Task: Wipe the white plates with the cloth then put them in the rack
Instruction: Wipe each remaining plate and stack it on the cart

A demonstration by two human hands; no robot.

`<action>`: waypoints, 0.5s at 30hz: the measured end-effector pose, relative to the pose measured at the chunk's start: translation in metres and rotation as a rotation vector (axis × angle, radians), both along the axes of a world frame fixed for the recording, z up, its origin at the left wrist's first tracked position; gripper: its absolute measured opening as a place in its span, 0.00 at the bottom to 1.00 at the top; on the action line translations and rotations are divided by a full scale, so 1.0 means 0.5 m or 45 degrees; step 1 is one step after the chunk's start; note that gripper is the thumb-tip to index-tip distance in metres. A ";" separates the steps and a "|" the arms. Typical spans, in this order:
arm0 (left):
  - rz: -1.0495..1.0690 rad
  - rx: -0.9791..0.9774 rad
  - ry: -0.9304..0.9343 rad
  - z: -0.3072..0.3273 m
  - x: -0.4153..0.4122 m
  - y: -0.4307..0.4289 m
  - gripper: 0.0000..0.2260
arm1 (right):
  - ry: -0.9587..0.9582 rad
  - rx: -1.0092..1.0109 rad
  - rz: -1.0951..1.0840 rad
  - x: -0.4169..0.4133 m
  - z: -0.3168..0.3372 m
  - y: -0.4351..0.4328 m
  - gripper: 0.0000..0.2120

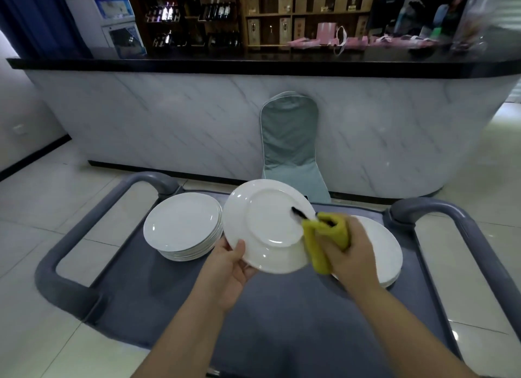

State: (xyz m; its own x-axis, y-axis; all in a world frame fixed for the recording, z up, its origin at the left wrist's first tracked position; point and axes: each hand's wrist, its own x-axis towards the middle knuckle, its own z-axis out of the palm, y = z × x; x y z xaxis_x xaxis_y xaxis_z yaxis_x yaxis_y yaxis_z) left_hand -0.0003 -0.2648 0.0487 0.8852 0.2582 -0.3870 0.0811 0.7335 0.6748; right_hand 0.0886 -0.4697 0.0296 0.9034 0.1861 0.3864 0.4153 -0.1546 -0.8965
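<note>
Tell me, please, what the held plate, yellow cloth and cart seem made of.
The held plate looks like glazed ceramic: glossy highlights, a foot ring. The yellow cloth seems soft matte fabric, bunched in folds. The cart is probably grey moulded plastic: rounded, dull sheen.

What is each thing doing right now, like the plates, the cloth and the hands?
held plate: lifted, tilted, underside facing us.
cloth: bunched, touching the held plate's edge.
left hand: grips the held plate's rim.
right hand: grips the cloth.
left stack: lying flat on the cart.
right stack: on the cart, partly hidden.
</note>
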 end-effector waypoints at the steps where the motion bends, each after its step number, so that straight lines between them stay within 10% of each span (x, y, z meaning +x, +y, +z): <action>1: -0.019 -0.013 0.000 -0.004 -0.009 -0.007 0.13 | 0.061 0.037 -0.108 0.021 0.020 0.011 0.15; 8: -0.056 -0.027 -0.135 0.005 -0.018 -0.031 0.23 | -0.515 -0.571 0.104 -0.022 0.082 0.162 0.22; 15: -0.174 0.128 -0.174 -0.010 -0.034 -0.019 0.18 | -0.420 -0.360 0.028 0.029 0.027 0.016 0.21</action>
